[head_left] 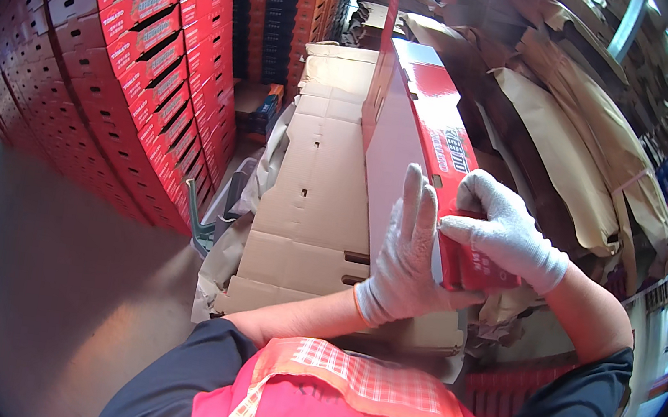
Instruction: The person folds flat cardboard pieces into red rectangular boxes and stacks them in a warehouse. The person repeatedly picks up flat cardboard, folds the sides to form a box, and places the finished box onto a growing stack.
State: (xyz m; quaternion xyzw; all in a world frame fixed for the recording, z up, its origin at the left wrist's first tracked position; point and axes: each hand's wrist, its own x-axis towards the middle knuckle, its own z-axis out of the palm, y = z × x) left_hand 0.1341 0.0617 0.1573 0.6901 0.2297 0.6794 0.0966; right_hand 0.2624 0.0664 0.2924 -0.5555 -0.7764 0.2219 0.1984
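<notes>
A red and pale cardboard box (397,145), partly folded into shape, stands on its side in front of me, its red printed wall facing up. My right hand (504,227), in a whitish knitted glove, has its fingers curled and thumb pressed on the near end of that red wall. My left hand (407,264), gloved alike, lies against the pale face with its fingers stretched upward. Its thumb reaches across below the box's near end. Beneath the box lie flat brown cardboard blanks (316,181) with small slots.
Tall stacks of red boxes (149,41) rise at the left, with dark and orange boxes (287,17) behind. Brown paper and cardboard bundles (563,137) pile up on the right. A grey-green frame or handle (199,220) stands beside the blanks, next to the concrete floor (46,280).
</notes>
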